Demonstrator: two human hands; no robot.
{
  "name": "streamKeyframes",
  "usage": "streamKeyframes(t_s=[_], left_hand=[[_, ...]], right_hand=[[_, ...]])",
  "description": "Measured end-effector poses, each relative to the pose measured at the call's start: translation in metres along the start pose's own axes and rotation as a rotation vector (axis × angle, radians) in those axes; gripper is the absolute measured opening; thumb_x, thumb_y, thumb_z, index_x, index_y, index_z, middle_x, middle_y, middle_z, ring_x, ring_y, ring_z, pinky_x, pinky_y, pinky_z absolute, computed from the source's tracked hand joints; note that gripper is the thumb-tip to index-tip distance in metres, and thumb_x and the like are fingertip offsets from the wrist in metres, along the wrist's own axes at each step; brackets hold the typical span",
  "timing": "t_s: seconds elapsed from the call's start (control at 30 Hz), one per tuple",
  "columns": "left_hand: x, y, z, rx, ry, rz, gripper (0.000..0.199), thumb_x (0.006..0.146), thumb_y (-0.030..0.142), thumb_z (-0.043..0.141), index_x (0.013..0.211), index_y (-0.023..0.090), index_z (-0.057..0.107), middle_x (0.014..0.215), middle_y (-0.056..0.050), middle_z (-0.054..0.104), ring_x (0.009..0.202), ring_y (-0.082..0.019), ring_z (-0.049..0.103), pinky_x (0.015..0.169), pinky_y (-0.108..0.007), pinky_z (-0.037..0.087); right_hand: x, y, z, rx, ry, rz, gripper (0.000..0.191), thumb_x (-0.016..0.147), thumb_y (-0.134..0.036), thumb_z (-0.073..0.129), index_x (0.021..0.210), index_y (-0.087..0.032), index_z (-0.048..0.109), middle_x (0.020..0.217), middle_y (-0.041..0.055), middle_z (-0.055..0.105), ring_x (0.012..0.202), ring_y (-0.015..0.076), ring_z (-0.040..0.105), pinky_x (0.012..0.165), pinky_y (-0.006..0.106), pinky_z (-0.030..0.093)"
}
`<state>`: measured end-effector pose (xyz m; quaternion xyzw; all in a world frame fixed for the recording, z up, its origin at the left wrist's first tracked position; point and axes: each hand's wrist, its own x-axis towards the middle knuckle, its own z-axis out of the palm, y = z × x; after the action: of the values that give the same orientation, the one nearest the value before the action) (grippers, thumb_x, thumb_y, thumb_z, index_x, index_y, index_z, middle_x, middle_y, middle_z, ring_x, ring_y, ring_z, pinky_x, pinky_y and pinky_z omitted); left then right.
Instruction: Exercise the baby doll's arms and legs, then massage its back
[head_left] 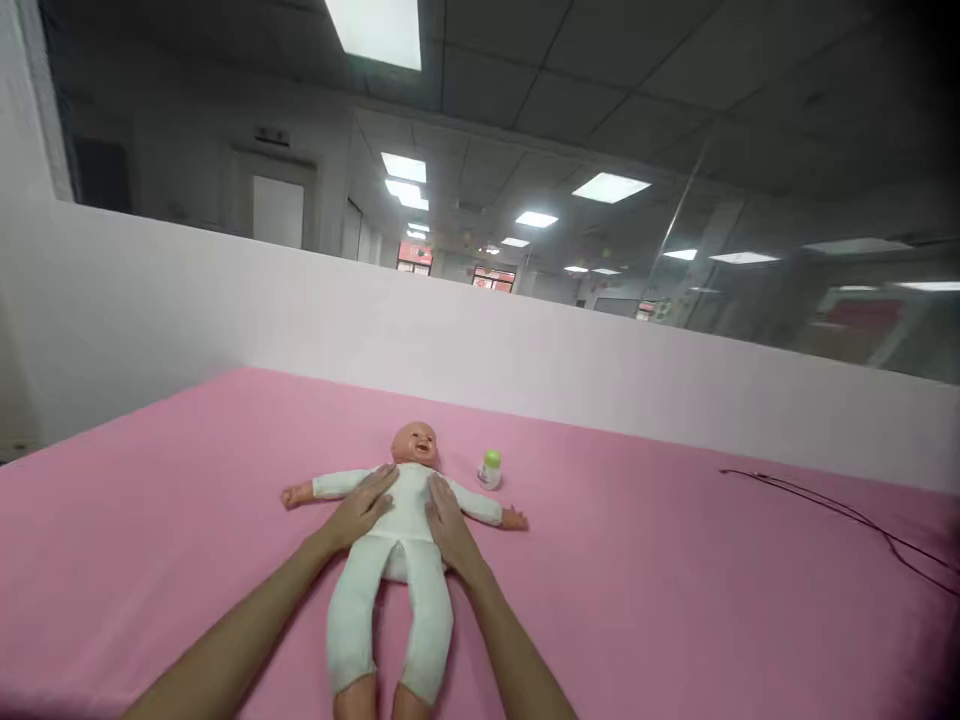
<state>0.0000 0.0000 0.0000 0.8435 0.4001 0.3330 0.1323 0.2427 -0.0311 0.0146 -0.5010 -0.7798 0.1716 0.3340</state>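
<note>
The doll (411,505) lies on its back on the pink table (615,580), arms spread, head toward the far side. The left hand (366,507) and right hand (450,525) rest flat along either side of its chest, fingers straight, gripping nothing. Right of the head stands a small bottle (490,471); a dark cord (821,502) lies at the far right.

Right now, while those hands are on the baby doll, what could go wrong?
The doll might slide or twist on the pink surface if the left hand and right hand, resting on either side of its body, push unevenly. Its outstretched arm on the picture's right lies close to the green-capped bottle, so a sideways shove could perhaps knock the bottle over.
</note>
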Motion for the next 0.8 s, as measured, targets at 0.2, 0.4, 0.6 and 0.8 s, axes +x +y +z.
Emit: streamKeyframes(t_s=[0.2,0.4,0.6,0.8], left_hand=[[-0.012,0.010,-0.019,0.411,0.078,-0.218,0.054,0.106,0.043,0.034,0.142,0.011,0.058,0.151,-0.019,0.055,0.143,-0.033,0.047,0.121,-0.054,0.027],[-0.031,0.002,-0.083,0.613,-0.025,-0.561,0.039,0.092,0.046,0.058,0.112,0.015,0.071,0.112,-0.019,0.074,0.104,-0.038,0.068,0.099,-0.054,0.040],[-0.049,-0.033,-0.118,0.422,-0.139,-0.696,0.018,0.077,0.037,0.069,0.082,0.020,0.069,0.096,-0.014,0.074,0.085,-0.032,0.068,0.074,-0.037,0.045],[-0.049,-0.054,-0.117,-0.045,0.067,-0.637,0.028,0.067,0.041,0.075,0.083,0.019,0.070,0.080,-0.008,0.069,0.069,-0.026,0.065,0.060,-0.032,0.045]], right_hand=[[-0.010,0.008,-0.024,-0.364,0.122,0.126,0.055,0.106,-0.043,0.032,0.142,-0.009,0.058,0.149,0.0212,0.056,0.143,0.0333,0.047,0.122,0.049,0.026],[-0.024,0.016,-0.069,-0.603,0.338,0.302,0.045,0.106,-0.038,0.034,0.120,-0.013,0.069,0.126,0.0227,0.069,0.120,0.0351,0.060,0.104,0.047,0.041],[-0.039,0.029,-0.092,-0.342,0.468,0.771,0.051,0.095,-0.052,0.052,0.104,-0.005,0.068,0.121,0.0368,0.061,0.119,0.0490,0.057,0.095,0.057,0.043],[-0.032,0.031,-0.088,0.013,0.464,0.714,0.052,0.082,-0.058,0.067,0.113,-0.018,0.052,0.101,0.0173,0.072,0.082,0.0316,0.071,0.070,0.042,0.055]])
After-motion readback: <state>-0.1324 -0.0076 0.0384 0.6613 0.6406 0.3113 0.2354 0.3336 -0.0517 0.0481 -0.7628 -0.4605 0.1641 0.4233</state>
